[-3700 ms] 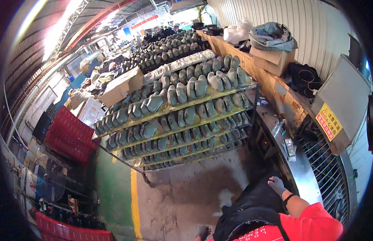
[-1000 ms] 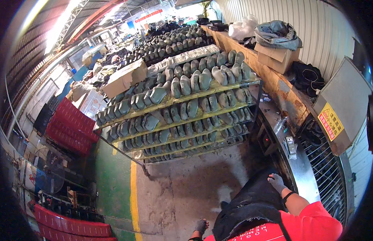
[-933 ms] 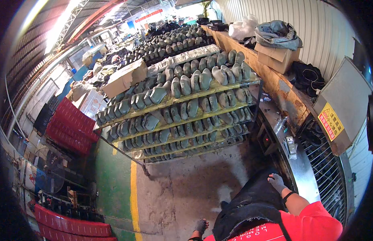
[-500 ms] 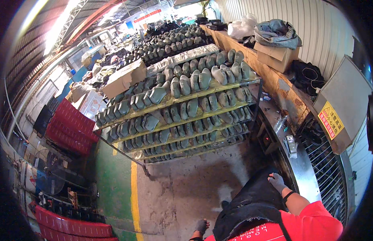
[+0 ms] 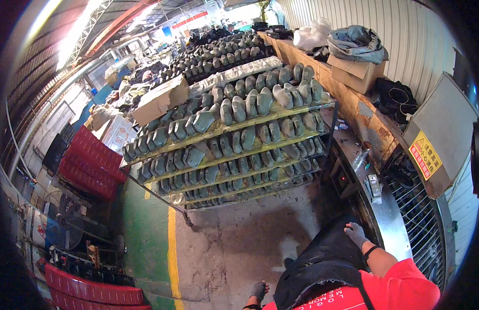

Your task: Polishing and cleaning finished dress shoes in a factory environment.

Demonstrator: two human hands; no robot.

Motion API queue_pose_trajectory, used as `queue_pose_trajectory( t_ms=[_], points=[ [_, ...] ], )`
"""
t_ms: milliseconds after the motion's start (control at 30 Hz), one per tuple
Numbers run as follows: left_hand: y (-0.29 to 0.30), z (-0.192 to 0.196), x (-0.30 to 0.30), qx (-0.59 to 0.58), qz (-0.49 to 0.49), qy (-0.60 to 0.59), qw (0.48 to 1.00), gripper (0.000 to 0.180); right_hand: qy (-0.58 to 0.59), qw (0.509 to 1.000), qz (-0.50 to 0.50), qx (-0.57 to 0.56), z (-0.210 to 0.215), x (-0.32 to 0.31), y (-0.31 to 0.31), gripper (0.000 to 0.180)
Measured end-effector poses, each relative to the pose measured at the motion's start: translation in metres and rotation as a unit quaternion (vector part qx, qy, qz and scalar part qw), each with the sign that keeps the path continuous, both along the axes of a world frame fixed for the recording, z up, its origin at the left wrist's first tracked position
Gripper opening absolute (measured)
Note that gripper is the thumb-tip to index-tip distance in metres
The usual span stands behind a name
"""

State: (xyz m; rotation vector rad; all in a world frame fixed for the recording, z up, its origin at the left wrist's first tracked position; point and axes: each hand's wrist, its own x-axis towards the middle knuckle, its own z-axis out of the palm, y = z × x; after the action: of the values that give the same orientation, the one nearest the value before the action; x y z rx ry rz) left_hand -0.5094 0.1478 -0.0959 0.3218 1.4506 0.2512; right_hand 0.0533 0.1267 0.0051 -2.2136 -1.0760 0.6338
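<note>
My right hand (image 5: 356, 234), in a grey glove with bare fingertips, hangs beside the black apron (image 5: 322, 258) over my leg. Its fingers are loosely bent and hold nothing I can see. Low in the picture, my left hand (image 5: 260, 290) wears a similar glove; its fingers are slightly curled and apart, with nothing visible in them. Ahead stands a multi-level rack (image 5: 234, 127) with yellowish shelves. Rows of grey-green shoe lasts (image 5: 238, 109) fill it, many standing in pairs. Neither hand touches the rack.
On my right run a metal bench (image 5: 389, 222) and a barred grate (image 5: 417, 227), with a warning-signed panel (image 5: 441, 124) above. A cardboard box (image 5: 159, 101) lies on the rack's left side. Red slatted panels (image 5: 92, 160) stand at left. A yellow line (image 5: 172, 248) crosses the floor.
The view has shifted very slightly. Both hands stay in nearly the same places, and nothing has been taken hold of or let go.
</note>
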Motion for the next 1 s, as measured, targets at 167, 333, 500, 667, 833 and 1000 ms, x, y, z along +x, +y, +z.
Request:
queue_pose_trajectory(
  t_ms=[167,333,500,667,833,1000],
  points=[
    [0.002,0.0,-0.005,-0.001,-0.015,-0.023,1.0,0.019,-0.016,1.0,0.009,0.018,-0.002,-0.001,0.0,0.045],
    [0.0,0.005,-0.002,0.013,-0.011,-0.014,1.0,0.02,0.024,1.0,0.008,-0.014,-0.003,0.003,0.0,0.048],
    [-0.001,0.008,0.0,0.017,-0.003,0.0,1.0,0.02,-0.036,0.999,0.002,0.003,-0.004,-0.002,0.001,0.045],
    [-0.002,0.004,0.0,0.02,-0.008,0.006,1.0,0.023,0.052,0.997,-0.005,-0.051,0.001,0.002,0.001,0.048],
    [0.0,-0.003,-0.008,0.001,-0.005,-0.059,0.998,0.026,0.023,0.999,0.006,-0.04,0.004,-0.002,0.004,0.046],
    [-0.001,-0.004,-0.007,0.018,-0.014,-0.013,1.0,0.027,0.014,0.999,0.0,-0.034,-0.004,0.003,0.003,0.044]
  ],
)
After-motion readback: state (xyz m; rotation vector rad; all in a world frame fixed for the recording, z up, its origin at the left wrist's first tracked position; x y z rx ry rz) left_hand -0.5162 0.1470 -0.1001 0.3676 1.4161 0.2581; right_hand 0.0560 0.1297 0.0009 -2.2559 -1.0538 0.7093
